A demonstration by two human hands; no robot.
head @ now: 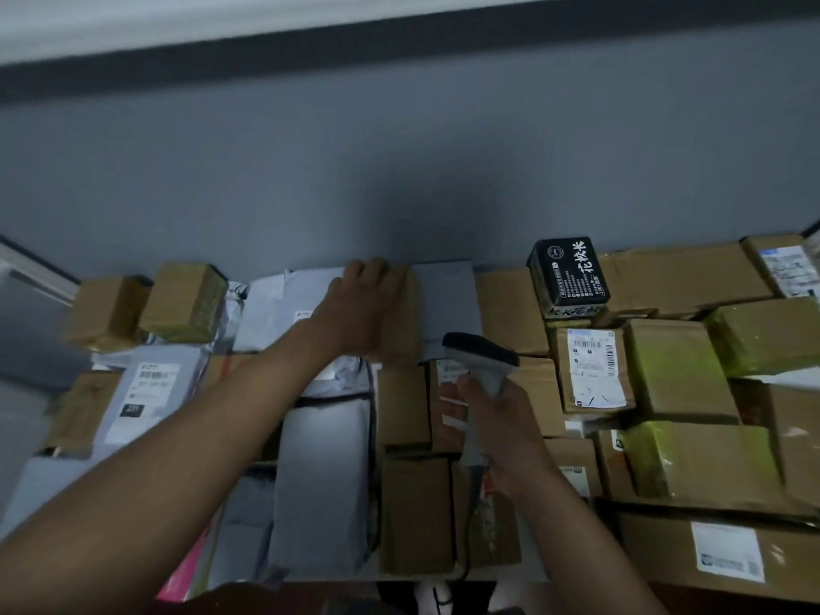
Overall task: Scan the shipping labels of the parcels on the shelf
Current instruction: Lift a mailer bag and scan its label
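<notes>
- Left hand [364,304] of mine lay flat, fingers loose, on a brown parcel [401,321] against the grey wall [399,170].
- Right hand [499,426] gripped the grey scanner [481,361] by its handle, just right of that parcel.
- Nearer me than that parcel lay a labelled box [446,406], under the scanner's head.
- Far right of that parcel stood a black carton [568,270].
</notes>
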